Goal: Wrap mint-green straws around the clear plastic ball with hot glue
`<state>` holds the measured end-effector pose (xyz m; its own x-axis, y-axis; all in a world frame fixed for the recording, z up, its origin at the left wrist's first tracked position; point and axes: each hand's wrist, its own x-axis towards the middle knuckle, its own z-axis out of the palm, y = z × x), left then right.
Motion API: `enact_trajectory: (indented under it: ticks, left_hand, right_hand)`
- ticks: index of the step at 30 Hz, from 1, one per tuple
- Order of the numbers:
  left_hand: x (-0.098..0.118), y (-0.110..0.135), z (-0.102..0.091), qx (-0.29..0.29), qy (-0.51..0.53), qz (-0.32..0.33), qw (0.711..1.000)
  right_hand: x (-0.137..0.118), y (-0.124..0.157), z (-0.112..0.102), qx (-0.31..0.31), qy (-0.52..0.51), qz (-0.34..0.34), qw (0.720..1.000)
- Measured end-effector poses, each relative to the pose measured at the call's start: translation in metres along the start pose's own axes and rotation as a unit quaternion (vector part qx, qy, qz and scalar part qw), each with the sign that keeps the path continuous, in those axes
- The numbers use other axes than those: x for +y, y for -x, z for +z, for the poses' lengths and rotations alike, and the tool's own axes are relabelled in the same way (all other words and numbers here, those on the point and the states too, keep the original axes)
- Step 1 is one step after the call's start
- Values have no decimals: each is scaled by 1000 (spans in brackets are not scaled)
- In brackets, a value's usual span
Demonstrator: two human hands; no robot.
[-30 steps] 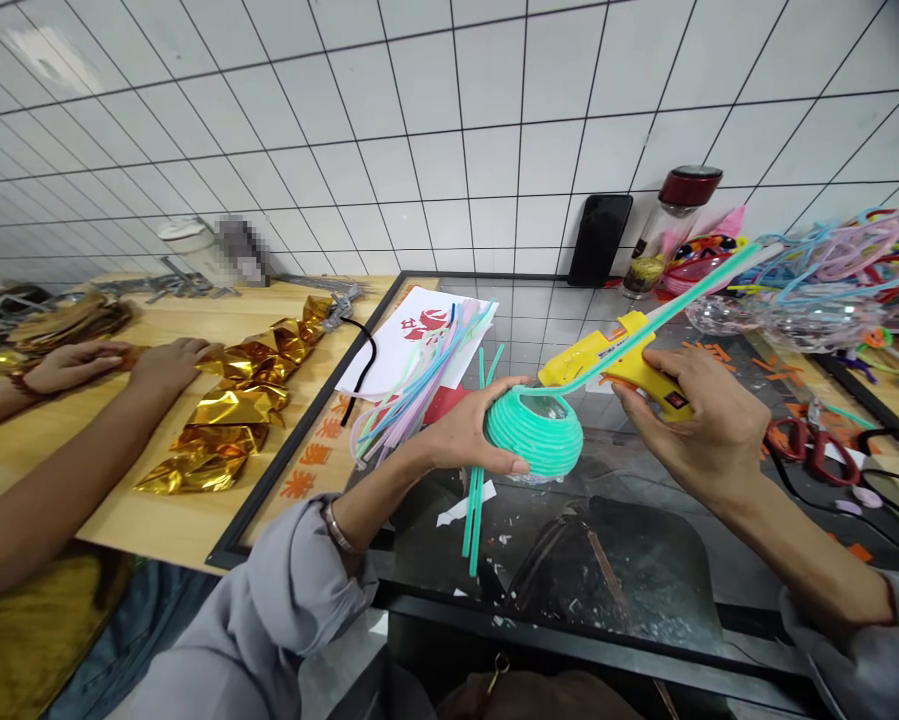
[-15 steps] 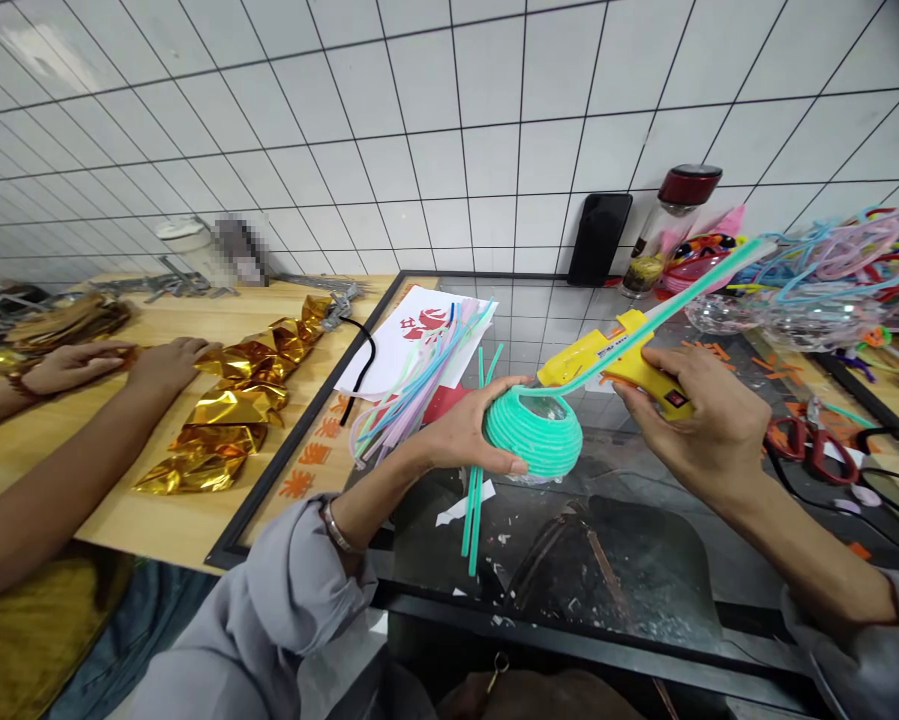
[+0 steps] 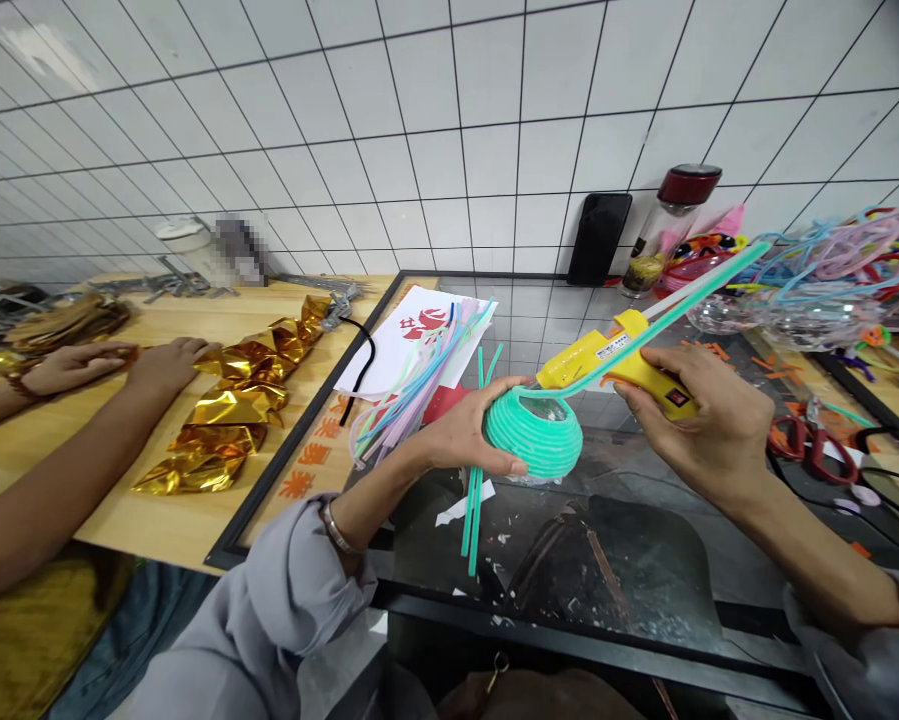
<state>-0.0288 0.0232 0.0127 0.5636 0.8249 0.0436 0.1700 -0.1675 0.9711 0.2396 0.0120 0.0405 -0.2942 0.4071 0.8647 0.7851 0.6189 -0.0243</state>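
Observation:
My left hand [image 3: 468, 430] is closed round the left side of a round bowl [image 3: 537, 440] wound with turquoise pipe cleaner, holding it just over the table. A loose length of turquoise pipe cleaner [image 3: 681, 308] runs from the bowl's rim up to the right, in front of the glue gun. In my right hand [image 3: 708, 425] is a yellow hot glue gun [image 3: 580, 360], its nozzle at the far side of the rim. A clear glue stick pokes out of the gun's back end. Turquoise pipe cleaners [image 3: 473, 525] lie below my left hand.
Pastel pipe cleaners [image 3: 419, 385] rest on white paper [image 3: 389, 345] with a red print. Behind stand a phone [image 3: 600, 238] and a glass bottle [image 3: 663, 235]. Red-handled scissors [image 3: 813, 445] lie right. Another person's hands [image 3: 164, 368] touch gold foil [image 3: 224, 430] on the left.
The glue gun and my right hand have shifted very slightly, and the glue stick now shows more clearly above the loose pipe cleaner. My left hand and the bowl stay in place.

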Motion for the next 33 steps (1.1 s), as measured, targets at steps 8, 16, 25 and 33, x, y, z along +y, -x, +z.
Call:
enact_trajectory:
  ticks: [8,16,25,33]
  left_hand:
    - [2,1,0,-3,-7,-9,1000]
    - [-1,-1,-2,-11,-6,6,1000]
    - [0,-1,-2,-22,-4,18,1000]
    - [-3,-1,-3,-26,-13,16,999]
  right_hand:
    - [3,-1,-2,-9,-18,13,1000]
    - [4,-2,-4,-11,-39,1,999]
    - [5,-2,-6,-18,-31,12,999]
    - [3,-1,-3,-13,-6,2,1000]
